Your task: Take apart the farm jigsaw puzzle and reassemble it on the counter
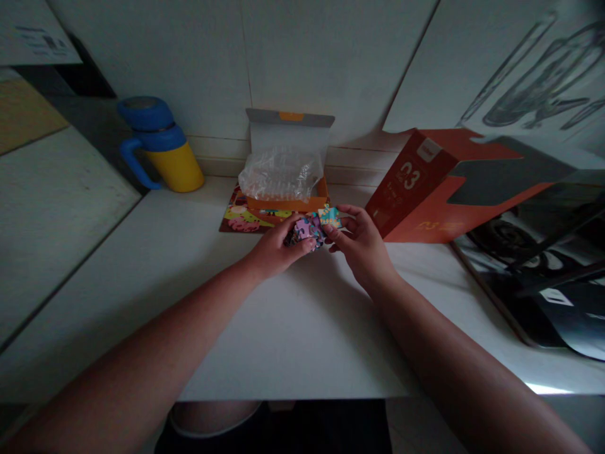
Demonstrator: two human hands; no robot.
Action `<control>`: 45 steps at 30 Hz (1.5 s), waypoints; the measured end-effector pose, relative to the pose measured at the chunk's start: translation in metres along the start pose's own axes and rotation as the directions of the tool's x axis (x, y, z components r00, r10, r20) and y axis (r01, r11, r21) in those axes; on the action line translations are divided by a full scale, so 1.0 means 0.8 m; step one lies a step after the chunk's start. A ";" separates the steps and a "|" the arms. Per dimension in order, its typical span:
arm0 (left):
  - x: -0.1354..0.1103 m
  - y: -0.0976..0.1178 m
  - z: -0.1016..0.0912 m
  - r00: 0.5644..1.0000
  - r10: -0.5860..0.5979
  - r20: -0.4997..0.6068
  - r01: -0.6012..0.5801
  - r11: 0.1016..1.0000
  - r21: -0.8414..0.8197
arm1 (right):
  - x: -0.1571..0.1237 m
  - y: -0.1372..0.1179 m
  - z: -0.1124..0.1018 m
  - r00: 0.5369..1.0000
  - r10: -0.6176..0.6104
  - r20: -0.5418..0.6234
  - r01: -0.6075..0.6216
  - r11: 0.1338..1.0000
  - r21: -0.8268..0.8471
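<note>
A pile of jigsaw puzzle pieces (305, 229), pink, purple and dark, is gripped in my left hand (278, 247), the thumb pressed across the top. My right hand (362, 243) pinches a teal and yellow puzzle piece (329, 217) between thumb and fingers, right beside the pile. Both hands are above the white tabletop (302, 340). Just beyond them is an open orange box (290, 204) with its grey lid raised, holding crumpled clear bubble wrap (281, 173). Under the box lies a colourful printed sheet or board (242, 221), partly hidden.
A blue and yellow jug (172, 157) stands at the back left. On the right is a large orange-red carton (416, 195) with open flaps. Past it, a black and silver appliance (534, 277) sits at the right edge. A wall closes off the back.
</note>
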State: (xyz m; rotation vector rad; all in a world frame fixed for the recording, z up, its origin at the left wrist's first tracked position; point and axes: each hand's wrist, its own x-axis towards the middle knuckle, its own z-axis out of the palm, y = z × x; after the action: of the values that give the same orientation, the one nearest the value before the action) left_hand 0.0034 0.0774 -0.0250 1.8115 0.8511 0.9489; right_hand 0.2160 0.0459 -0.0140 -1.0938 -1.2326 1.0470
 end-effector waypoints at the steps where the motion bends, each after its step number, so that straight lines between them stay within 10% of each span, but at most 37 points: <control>1: 0.000 0.000 0.000 1.000 0.001 0.000 -0.001 1.000 -0.008 | 0.000 0.000 -0.001 1.000 0.002 -0.004 -0.002 1.000 0.004; 13: 0.002 0.005 -0.002 0.999 -0.034 0.012 0.034 0.998 -0.055 | 0.000 -0.006 0.001 0.995 0.084 0.045 -0.089 0.990 0.110; 22: 0.006 0.001 -0.004 0.998 -0.066 -0.004 0.064 0.987 -0.146 | 0.012 -0.001 -0.013 0.987 0.057 -0.152 -0.040 0.993 0.107; 31: 0.009 -0.005 -0.004 0.995 -0.096 -0.031 0.089 0.977 -0.192 | 0.033 0.038 -0.039 0.979 0.126 -0.158 -0.159 0.962 -0.223; 38: 0.008 -0.006 -0.005 0.994 -0.105 -0.014 0.100 0.974 -0.204 | 0.032 0.030 -0.051 0.984 -0.012 -0.179 -0.127 0.659 -0.742; 45: 0.008 -0.005 -0.005 0.994 -0.109 -0.028 0.102 0.976 -0.193 | 0.034 0.001 -0.062 0.972 -0.059 -0.227 -0.132 0.662 -0.737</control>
State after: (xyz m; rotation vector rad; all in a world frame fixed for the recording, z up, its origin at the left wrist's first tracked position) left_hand 0.0025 0.0858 -0.0255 1.5735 0.8413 0.9656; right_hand 0.2671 0.0699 -0.0110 -1.8280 -1.4912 0.3713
